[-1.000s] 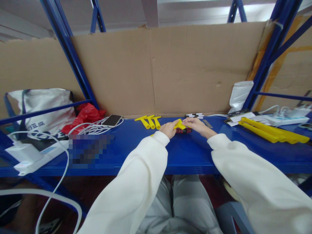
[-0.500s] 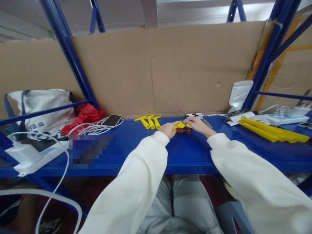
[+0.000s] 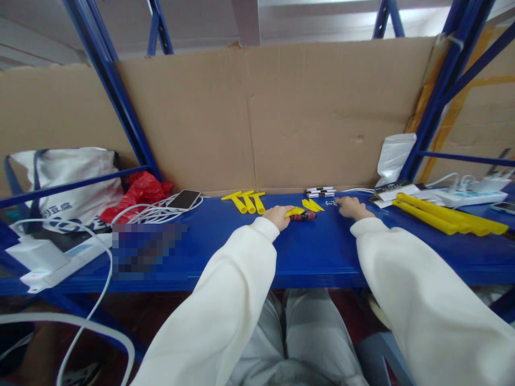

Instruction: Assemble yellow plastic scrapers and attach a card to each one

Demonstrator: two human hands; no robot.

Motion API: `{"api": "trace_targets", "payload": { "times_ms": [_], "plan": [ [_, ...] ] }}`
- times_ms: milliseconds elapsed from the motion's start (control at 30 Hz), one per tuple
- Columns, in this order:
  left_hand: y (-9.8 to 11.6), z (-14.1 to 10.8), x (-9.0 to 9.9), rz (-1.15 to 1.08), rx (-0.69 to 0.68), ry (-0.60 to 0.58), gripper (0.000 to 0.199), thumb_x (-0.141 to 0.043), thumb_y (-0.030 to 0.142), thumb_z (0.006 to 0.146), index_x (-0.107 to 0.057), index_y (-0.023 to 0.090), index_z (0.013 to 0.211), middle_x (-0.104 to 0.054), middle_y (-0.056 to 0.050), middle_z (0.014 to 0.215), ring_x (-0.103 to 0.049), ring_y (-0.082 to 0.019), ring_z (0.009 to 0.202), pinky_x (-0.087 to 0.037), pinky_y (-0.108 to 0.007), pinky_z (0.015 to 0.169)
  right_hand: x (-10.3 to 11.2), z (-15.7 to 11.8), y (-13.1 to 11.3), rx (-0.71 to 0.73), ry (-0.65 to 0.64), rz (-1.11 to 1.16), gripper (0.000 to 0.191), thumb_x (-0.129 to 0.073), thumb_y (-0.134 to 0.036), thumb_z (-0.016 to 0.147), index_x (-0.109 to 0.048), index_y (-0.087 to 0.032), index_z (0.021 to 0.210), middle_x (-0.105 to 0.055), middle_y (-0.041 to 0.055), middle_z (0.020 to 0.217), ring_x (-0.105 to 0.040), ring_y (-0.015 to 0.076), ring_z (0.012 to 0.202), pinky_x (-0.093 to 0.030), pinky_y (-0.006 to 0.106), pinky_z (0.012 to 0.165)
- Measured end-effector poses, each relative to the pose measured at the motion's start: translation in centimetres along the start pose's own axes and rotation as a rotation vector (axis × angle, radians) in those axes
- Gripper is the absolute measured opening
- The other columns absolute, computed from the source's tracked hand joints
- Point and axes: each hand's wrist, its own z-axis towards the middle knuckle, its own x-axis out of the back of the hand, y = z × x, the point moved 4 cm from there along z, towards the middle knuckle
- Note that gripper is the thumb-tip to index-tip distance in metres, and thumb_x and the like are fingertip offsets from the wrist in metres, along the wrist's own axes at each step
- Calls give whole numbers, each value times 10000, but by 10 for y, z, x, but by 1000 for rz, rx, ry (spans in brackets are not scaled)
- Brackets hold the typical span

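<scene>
My left hand (image 3: 277,216) is closed around a yellow plastic handle (image 3: 295,211), whose flared end shows past the fingers; the rest is hidden in the grip. Just beside and below it lies a red-and-black tool (image 3: 304,215), its kind unclear. My right hand (image 3: 352,208) is low over the table, fingertips together at a scatter of small silvery pieces (image 3: 330,202), possibly screws. Whatever is between those fingertips is too small to make out. Between the hands lie flat, pointed yellow pieces (image 3: 312,205).
Several yellow T-shaped pieces (image 3: 249,202) lie to the left, and long yellow tubes (image 3: 446,214) to the right. Black-and-white sticks (image 3: 320,192) sit by the cardboard wall (image 3: 322,118). Leftward are a phone (image 3: 184,200), coiled white cable (image 3: 151,213) and a red bag (image 3: 140,193).
My right hand has moved right, away from the yellow pieces and the left hand, to the small silvery pieces. The left hand keeps its hold, with the yellow handle's end tipped lower.
</scene>
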Motion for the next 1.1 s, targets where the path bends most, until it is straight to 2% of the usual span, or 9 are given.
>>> {"api": "trace_targets", "payload": {
  "times_ms": [100,300,533,800,967,1100],
  "plan": [
    [0,0,0,-20,3,11,536,-515,208,906,-562,337,1424,-687,-40,1309,-639,-267,1214,-485,-371,1034,3,-4,-4,-32,-82,-19,439,-508,-161,876,-697,-258,1260,-608,146,1373,-524,347,1282,-434,545,1017],
    [-1,0,-1,-86,14,24,531,-542,194,890,-590,332,1400,-694,-50,1296,-643,-277,1203,-474,-372,1037,14,-11,-10,-46,-53,-32,325,-510,-152,896,-751,-219,1104,-663,158,1272,-559,332,1254,-419,531,1025],
    [-2,1,-1,-113,10,20,530,-544,178,883,-600,304,1395,-698,-75,1284,-641,-293,1204,-474,-384,1034,11,-8,-9,-70,-56,-14,243,-511,-177,880,-731,-181,984,-694,176,1138,-616,322,1149,-467,488,953],
    [-1,1,-1,-60,10,32,528,-538,193,892,-590,326,1400,-703,-52,1278,-650,-273,1195,-485,-368,1027,3,-4,-11,-61,-132,-25,287,-492,-187,878,-708,-155,1064,-683,196,1145,-606,332,1168,-474,486,961],
    [-1,2,7,-158,2,152,549,-555,171,879,-578,268,1419,-676,-81,1321,-640,-286,1210,-472,-388,1052,7,-8,-19,4,-146,-54,313,-477,-182,878,-699,-124,1090,-685,201,1168,-589,342,1202,-472,492,976],
    [-5,7,19,-413,-43,329,506,-556,152,865,-618,205,1365,-717,-97,1234,-650,-260,1178,-476,-374,1040,10,-12,-28,51,-138,-72,278,-491,-182,874,-725,-151,1022,-694,184,1171,-601,322,1193,-483,445,963]
  ]
}}
